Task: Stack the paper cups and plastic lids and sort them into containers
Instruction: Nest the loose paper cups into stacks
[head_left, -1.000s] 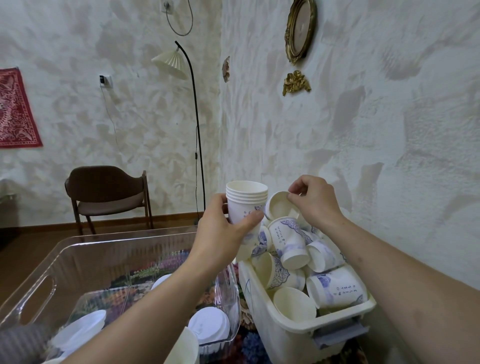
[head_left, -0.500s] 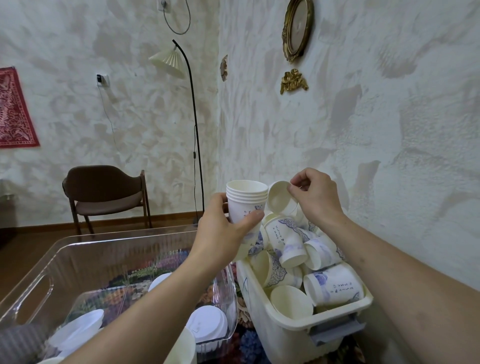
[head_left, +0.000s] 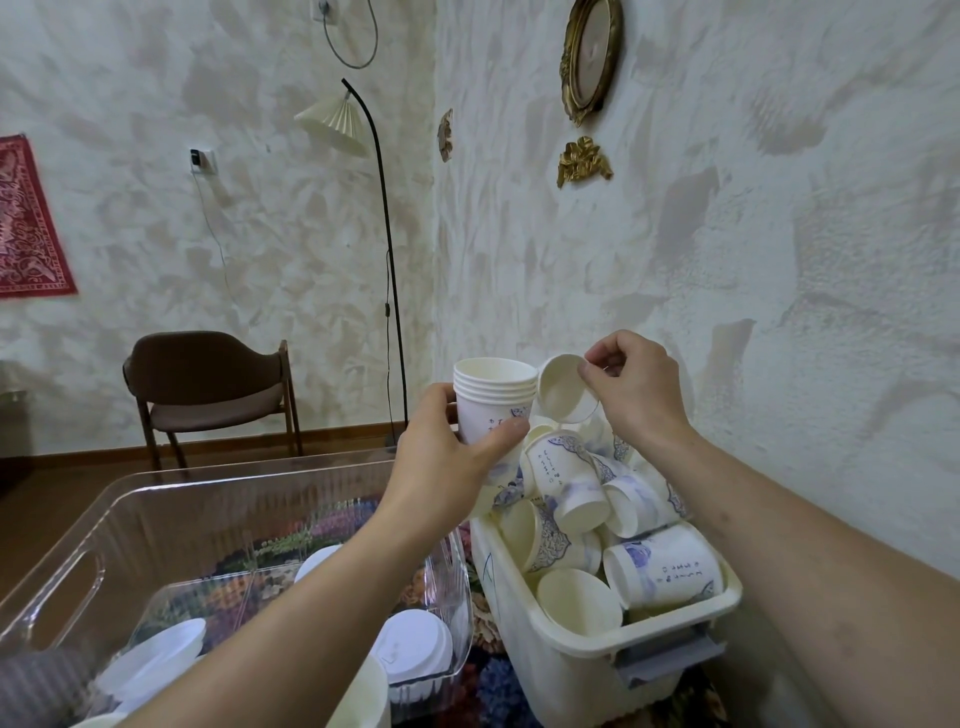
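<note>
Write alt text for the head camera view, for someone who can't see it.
A left hand holds a stack of paper cups upright while the right hand pinches a single cup by its rim beside it, above a white bin of jumbled cups. A clear tub with lids sits left.

White paper cups (head_left: 563, 480) carry blue ornamental prints; cream bin (head_left: 587, 647); clear tub (head_left: 156, 512) over floral rug (head_left: 270, 551); red patterned wall hanging (head_left: 28, 228).
</note>
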